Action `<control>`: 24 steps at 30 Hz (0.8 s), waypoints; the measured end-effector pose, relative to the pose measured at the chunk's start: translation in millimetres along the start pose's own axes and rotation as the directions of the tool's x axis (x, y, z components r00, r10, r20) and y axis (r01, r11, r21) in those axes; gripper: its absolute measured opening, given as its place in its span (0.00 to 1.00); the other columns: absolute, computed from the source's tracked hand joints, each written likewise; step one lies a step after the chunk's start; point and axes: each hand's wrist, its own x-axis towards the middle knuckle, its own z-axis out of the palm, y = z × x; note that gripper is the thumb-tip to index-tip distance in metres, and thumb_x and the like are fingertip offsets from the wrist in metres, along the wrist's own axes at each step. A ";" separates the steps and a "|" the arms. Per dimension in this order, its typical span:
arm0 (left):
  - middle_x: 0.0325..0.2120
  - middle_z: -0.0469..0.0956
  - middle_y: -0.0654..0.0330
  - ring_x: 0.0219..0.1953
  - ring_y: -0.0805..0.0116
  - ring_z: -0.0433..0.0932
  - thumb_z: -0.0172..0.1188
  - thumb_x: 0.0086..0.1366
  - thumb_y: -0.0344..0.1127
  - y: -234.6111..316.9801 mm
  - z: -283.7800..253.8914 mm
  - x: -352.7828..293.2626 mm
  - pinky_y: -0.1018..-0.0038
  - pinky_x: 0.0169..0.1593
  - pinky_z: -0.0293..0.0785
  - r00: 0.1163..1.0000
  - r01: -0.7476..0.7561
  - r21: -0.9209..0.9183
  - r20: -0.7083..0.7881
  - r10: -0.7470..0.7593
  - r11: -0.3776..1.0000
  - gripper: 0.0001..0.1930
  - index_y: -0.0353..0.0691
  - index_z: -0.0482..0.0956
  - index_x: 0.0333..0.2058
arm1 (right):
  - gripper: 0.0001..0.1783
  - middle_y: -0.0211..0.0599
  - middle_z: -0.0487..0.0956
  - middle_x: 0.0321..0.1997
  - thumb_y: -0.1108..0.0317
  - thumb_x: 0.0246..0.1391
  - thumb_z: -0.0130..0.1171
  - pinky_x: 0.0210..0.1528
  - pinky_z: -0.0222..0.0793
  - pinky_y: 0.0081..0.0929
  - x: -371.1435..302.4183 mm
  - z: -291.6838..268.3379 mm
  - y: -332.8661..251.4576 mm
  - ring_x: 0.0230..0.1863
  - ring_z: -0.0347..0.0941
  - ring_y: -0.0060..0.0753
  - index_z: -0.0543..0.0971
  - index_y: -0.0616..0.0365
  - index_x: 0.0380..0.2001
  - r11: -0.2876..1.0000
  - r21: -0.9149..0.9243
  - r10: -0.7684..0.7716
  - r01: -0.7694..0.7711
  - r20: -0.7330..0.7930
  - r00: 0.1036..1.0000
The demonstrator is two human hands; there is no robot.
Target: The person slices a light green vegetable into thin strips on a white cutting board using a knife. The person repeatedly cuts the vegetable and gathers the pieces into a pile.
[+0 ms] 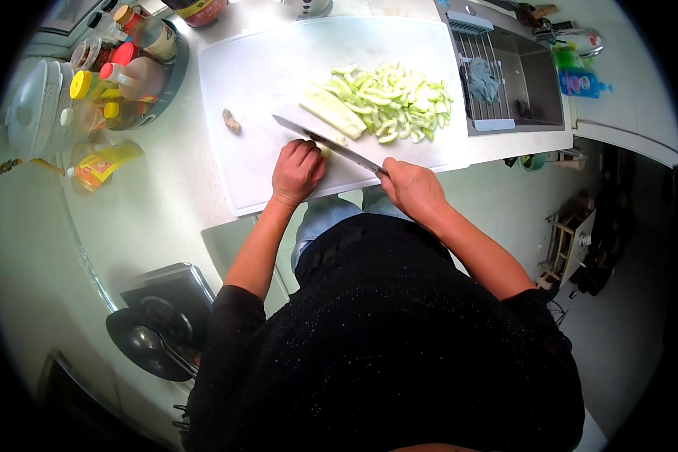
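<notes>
My right hand (pixel 414 190) is wrapped round the handle of a kitchen knife (pixel 360 159), its blade slanting up to the left over the white cutting board (pixel 241 169). Curled fingers of my left hand (pixel 300 172) press a small pale piece of food (pixel 324 151) to the board, close against the blade. Its kind is mostly hidden by the fingers. Just beyond the knife lies a peeled, pale green length of vegetable (pixel 331 110), like cucumber. A heap of pale green slices (pixel 403 98) spreads to its right. A brown knob like ginger (pixel 231 121) sits alone on the left.
Bottles and jars (pixel 139 79) crowd a tray at the far left, with an oil bottle (pixel 102 167) nearer. A sink (pixel 531 83) holding a drying rack (pixel 484 64) and grey cloth adjoins the board's right. A black wok (pixel 147 343) with a ladle stands at the lower left.
</notes>
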 end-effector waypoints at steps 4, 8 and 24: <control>0.32 0.77 0.56 0.40 0.52 0.76 0.68 0.52 0.28 1.4 0.6 -1.0 0.62 0.45 0.75 0.999 0.017 -0.008 0.028 -0.017 1.000 0.09 0.38 0.77 0.31 | 0.10 0.50 0.78 0.27 0.67 0.58 0.60 0.32 0.71 0.51 8.4 40.7 9.6 0.30 0.76 0.59 0.70 0.59 0.32 1.000 -0.017 -0.016 0.015 -0.033 0.999; 0.33 0.78 0.57 0.40 0.53 0.77 0.68 0.52 0.28 0.8 -0.3 -1.6 0.62 0.45 0.76 0.999 0.020 -0.003 0.033 -0.020 1.000 0.09 0.39 0.78 0.31 | 0.09 0.49 0.78 0.25 0.67 0.58 0.59 0.31 0.74 0.49 24.5 54.9 1.2 0.28 0.78 0.57 0.71 0.60 0.31 0.995 -0.076 -0.079 0.071 -0.105 0.991; 0.33 0.79 0.57 0.39 0.55 0.77 0.68 0.50 0.28 -2.9 1.0 -11.0 0.63 0.45 0.76 1.000 -0.002 0.022 -0.006 0.002 1.000 0.09 0.40 0.79 0.31 | 0.08 0.49 0.79 0.26 0.68 0.55 0.60 0.28 0.73 0.49 24.3 52.7 1.0 0.26 0.78 0.56 0.72 0.59 0.32 0.989 -0.070 -0.137 0.132 -0.065 0.988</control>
